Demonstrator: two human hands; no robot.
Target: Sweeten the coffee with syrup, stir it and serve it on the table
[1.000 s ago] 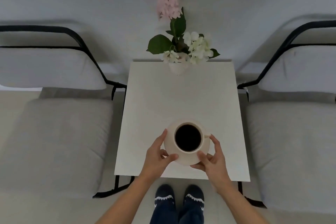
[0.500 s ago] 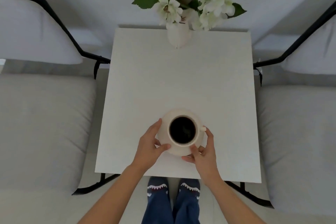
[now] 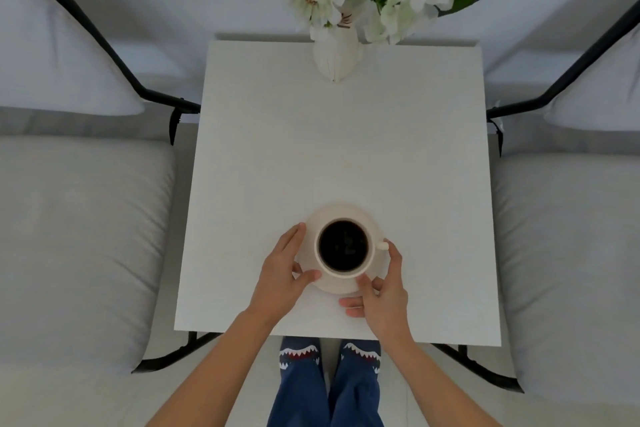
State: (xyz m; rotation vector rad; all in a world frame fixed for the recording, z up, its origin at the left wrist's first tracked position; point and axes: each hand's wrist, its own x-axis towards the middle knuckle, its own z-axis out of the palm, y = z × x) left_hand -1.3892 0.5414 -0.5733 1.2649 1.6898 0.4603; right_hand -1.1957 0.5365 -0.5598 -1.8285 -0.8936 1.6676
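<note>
The cup (image 3: 343,248) of coffee sat on its saucer (image 3: 375,225) near the table's (image 3: 346,149) front edge; the left hand (image 3: 282,274) and right hand (image 3: 384,288) both gripped the saucer's rim

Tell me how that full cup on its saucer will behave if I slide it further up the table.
The cup is filled with dark coffee near its rim, so a jerk would likely slosh it over. It sits loose on the saucer, so it may skate or rattle. The white table looks smooth, so the saucer should glide easily; both pieces look like breakable ceramic.
</note>
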